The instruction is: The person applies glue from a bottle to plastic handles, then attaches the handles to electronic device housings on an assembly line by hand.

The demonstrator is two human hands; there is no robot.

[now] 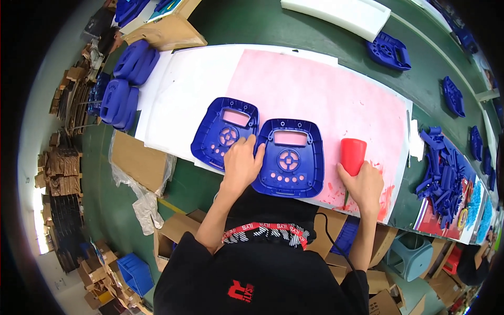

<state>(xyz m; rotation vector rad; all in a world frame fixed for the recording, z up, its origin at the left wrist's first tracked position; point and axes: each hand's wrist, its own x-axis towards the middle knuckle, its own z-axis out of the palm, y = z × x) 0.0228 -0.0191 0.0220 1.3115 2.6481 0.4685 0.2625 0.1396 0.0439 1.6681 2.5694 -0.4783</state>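
Pink sheet (315, 79), smooth with red smears at lower right, covers the centre and right of the white board (184, 94). Jumbled blue plastic strips (441, 173) at frame right. Right shell (308, 176), frame centre: rounded tray shape, glossy blue plastic, ribbed walls, slot, spoked round grille, row of holes. Left shell (210, 123), just left: same form. Red tool (354, 152), right of centre: smooth, tapered body.

Both shells lie open side up, slot ends toward the frame's top, long axes roughly top to bottom; left one leans clockwise. Tool's wide end points up, thin dark tip down.

My right hand (366, 184) is wrapped round the tool, forearm rising from below. My left hand (242, 163) is bent over the left shell's right edge, fingers narrow, thumb by the right shell; can't tell if it grips.
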